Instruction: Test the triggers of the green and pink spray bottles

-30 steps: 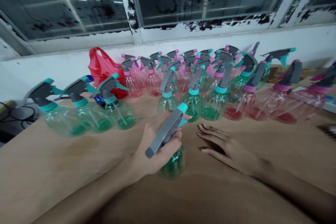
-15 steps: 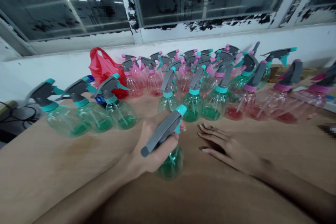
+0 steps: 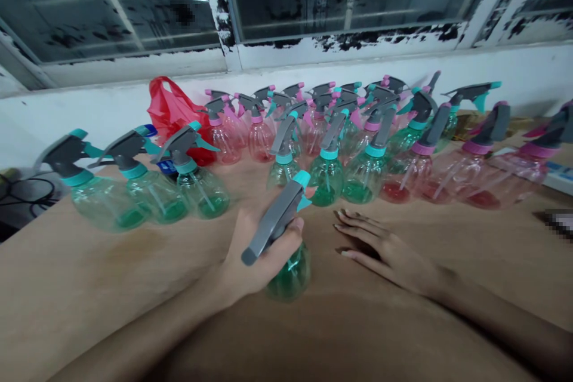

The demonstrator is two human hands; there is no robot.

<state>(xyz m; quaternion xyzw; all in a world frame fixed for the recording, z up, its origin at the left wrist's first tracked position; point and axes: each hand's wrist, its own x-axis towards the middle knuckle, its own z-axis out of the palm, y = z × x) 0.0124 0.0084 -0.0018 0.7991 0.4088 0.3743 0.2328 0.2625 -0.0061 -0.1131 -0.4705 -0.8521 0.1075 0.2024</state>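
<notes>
At the far left, dark cables (image 3: pixel 33 191) lie beyond the edge of the counter (image 3: pixel 80 286). Next, three green-tinted spray bottles (image 3: pixel 107 206) with grey heads and turquoise collars stand side by side, a little green liquid in each. Behind them sits a red plastic bag (image 3: pixel 172 110). Near the centre front, the left hand (image 3: pixel 242 271) holds a green spray bottle (image 3: pixel 290 283), its fingers (image 3: pixel 289 243) wrapped around the neck and grey spray head (image 3: pixel 273 224). This bottle is roughly upright, its base apparently on the counter; whether the turquoise trigger (image 3: pixel 304 204) is being pressed, I cannot tell. In my judgement it is light and thin-walled, with a smooth body liable to slip and flex under pressure, and liquid that may slosh if tipped. The neck beneath the head appears the soundest hold, clear of the trigger. Beyond it is a close-set group of spray bottles (image 3: pixel 261 138) with pink or turquoise collars, some overlapping from this view. To the right of the held bottle, the right hand (image 3: pixel 394 256) rests palm down on the counter, fingers extended and somewhat apart, grasping nothing. Farther right, pink-tinted spray bottles (image 3: pixel 483 182) hold shallow red liquid, standing below the white wall (image 3: pixel 537 74).
</notes>
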